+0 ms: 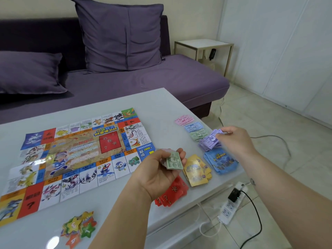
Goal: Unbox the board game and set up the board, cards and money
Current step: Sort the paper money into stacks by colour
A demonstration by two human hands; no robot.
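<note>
The game board (pixel 75 155) lies unfolded on the white table (pixel 158 105). My left hand (pixel 159 173) grips a small stack of money with a green note (pixel 173 160) on top. My right hand (pixel 233 139) pinches purple notes (pixel 212 136) just above the purple money pile (pixel 209 145). Pink (pixel 184 120), blue (pixel 194 127) and green (pixel 198 135) money piles lie in a row behind it. Blue cards (pixel 221 161), yellow cards (pixel 196 170) and red cards (pixel 171 194) lie near the table's right edge.
Star-shaped numbered tokens (pixel 79 228) sit heaped at the table's near edge. A purple sofa (pixel 143 76) with cushions stands behind the table. A white power strip (pixel 231 207) with a black plug and cables lies on the floor to the right. A small side table (pixel 204 45) stands beyond.
</note>
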